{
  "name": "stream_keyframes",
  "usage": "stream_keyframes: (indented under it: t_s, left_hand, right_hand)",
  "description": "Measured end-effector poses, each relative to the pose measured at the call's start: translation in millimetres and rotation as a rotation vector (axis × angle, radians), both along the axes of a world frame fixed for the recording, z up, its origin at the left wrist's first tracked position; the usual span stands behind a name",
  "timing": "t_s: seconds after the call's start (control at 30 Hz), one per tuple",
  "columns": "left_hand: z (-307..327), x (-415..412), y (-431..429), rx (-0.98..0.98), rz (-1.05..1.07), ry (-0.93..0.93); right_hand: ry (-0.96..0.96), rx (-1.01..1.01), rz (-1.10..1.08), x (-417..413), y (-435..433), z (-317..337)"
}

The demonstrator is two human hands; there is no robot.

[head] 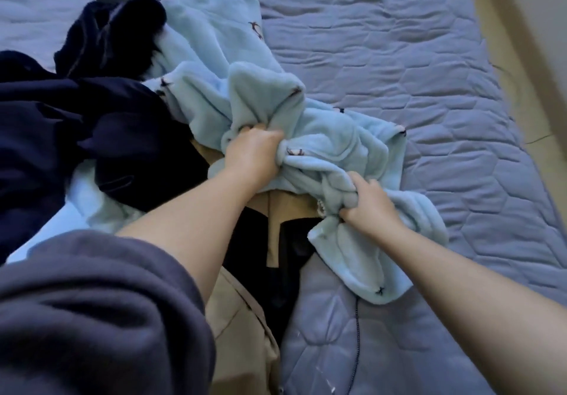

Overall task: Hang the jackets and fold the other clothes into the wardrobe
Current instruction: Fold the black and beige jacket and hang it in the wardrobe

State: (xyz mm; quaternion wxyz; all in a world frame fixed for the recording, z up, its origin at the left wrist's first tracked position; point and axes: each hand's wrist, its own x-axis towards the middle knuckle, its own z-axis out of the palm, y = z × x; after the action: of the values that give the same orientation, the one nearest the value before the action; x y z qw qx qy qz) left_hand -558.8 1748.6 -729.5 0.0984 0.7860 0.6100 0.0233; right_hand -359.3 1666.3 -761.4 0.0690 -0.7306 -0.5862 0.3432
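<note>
Blue fleece on quilted bed

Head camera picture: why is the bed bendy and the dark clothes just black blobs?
In the head view, the wide-angle lens bows the bed at its right edge; the light is dim, soft and bluish, without glare, so the dark clothes lose their folds; the grey sleeve near the lens looks soft, while the left hand, right hand and light blue fleece show fairly clearly.
</note>
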Motion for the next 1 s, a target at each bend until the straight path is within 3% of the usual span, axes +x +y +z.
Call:
stream_keyframes:
  t_s: [0.13, 0.23, 0.43, 0.53, 0.63, 0.67, 0.73, 0.8, 0.9, 1.0]
  left_hand:
    - [53, -45, -22, -0.012, -0.095, -0.082]
    - [121, -104, -12, 0.039, -0.041, -0.076]
    - [318, -271, 30, 0.380, 0.171, 0.091]
    - [363, -349, 8, 0.575, 0.263, 0.144]
    - [332, -411, -39, 0.593, 0.270, 0.276]
    - [304, -426, -57, 0.473, 0.283, 0.351]
    - [242, -440, -99, 0.000, 0.372, 0.504]
    - [186, -442, -135, -0.349, 0.469, 0.455]
    - [153, -425, -157, -0.327, 0.661, 0.136]
    - [146, -406, -162, -0.267, 0.739, 0.093]
  right_hand:
    - [0.190, 0.157, -0.070, -33, 9, 68]
    - [0.390, 0.207, -0.054, -100, 43, 142]
    - [0.794, 0.332, 0.068, -282, 106, 290]
    - [0.896, 0.405, 0.201, -362, 110, 337]
    - [0.745, 0.292, 0.426, -409, 95, 306]
    - [0.660, 0.209, 0.523, -413, 85, 281]
    - [0.452, 0.040, 0.726, -405, 57, 227]
    - [0.229, -0.040, 0.853, -377, 35, 178]
    - [0.073, -0.102, 0.784, -322, 15, 139]
    - [-0.045, -0.152, 0.581, -259, 0, 129]
